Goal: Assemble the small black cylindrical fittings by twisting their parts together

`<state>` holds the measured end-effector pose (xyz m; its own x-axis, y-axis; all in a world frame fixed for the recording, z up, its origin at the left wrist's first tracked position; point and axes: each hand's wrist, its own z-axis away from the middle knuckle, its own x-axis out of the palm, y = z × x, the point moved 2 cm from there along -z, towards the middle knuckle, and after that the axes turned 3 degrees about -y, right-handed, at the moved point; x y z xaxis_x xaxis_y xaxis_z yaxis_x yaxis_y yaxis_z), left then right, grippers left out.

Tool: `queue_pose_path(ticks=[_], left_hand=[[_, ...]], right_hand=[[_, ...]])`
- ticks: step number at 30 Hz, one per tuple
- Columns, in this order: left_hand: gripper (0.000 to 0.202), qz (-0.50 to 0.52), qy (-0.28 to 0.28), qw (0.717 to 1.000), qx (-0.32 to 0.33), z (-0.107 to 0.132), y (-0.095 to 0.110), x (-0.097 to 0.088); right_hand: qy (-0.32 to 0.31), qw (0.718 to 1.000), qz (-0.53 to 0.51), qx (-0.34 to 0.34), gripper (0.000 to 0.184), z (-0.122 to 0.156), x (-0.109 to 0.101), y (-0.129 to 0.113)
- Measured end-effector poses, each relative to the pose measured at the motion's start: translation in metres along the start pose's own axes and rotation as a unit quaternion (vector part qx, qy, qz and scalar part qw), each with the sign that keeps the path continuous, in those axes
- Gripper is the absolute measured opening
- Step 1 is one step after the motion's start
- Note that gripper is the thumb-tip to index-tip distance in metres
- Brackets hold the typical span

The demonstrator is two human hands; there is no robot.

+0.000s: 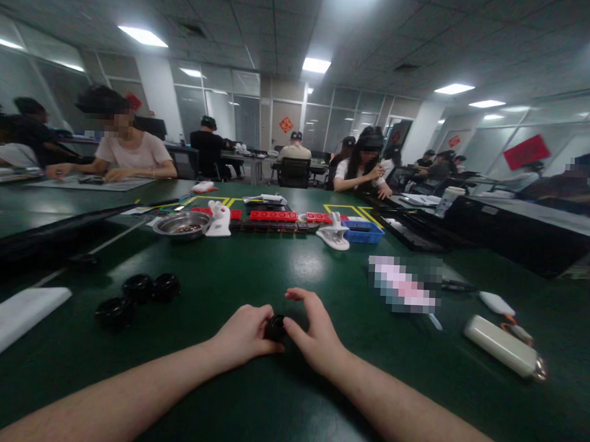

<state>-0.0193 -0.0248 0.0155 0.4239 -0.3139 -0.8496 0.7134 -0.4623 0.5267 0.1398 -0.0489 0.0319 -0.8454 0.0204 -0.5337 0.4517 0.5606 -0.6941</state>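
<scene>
A small black round part (275, 327) rests on the green table (273, 272) in front of me. My left hand (244, 336) is curled against its left side with the fingers closed on it. My right hand (314, 332) pinches it from the right, thumb low and fingers arched over the top. Both forearms reach in from the bottom edge. Three similar black round parts (138, 294) lie apart to the left.
A white slab (12, 319) lies at the left edge. A white power bank (504, 347) with a cable lies at right. Farther back stand a metal bowl (182, 224), red blocks (274, 215), white holders (333, 236) and a blue tray (363, 232). Other people sit at neighbouring tables.
</scene>
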Motion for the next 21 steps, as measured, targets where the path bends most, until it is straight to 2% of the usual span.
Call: queue_pose_path(ticks=[4, 8, 12, 16, 21], left_hand=[[0.034, -0.025, 0.06, 0.994, -0.09, 0.003, -0.005, -0.002], [0.036, -0.038, 0.101, 0.973, -0.206, 0.015, -0.022, -0.018], [0.039, -0.032, 0.125, 0.946, -0.297, 0.049, -0.046, -0.037], [0.043, -0.046, 0.166, 0.907, -0.384, 0.087, -0.062, -0.05], [0.047, -0.07, 0.203, 0.874, -0.435, 0.107, -0.071, -0.055]], right_hand=[[0.025, 1.0, 0.002, 0.015, 0.033, -0.003, -0.003, 0.01], [0.018, 1.0, 0.016, 0.014, 0.032, -0.002, -0.005, 0.012], [-0.013, 0.999, 0.03, -0.004, 0.032, -0.001, -0.006, 0.01], [-0.033, 0.999, 0.035, -0.016, 0.031, 0.0, -0.004, 0.008], [-0.042, 0.998, 0.043, -0.005, 0.031, -0.002, -0.003, 0.008]])
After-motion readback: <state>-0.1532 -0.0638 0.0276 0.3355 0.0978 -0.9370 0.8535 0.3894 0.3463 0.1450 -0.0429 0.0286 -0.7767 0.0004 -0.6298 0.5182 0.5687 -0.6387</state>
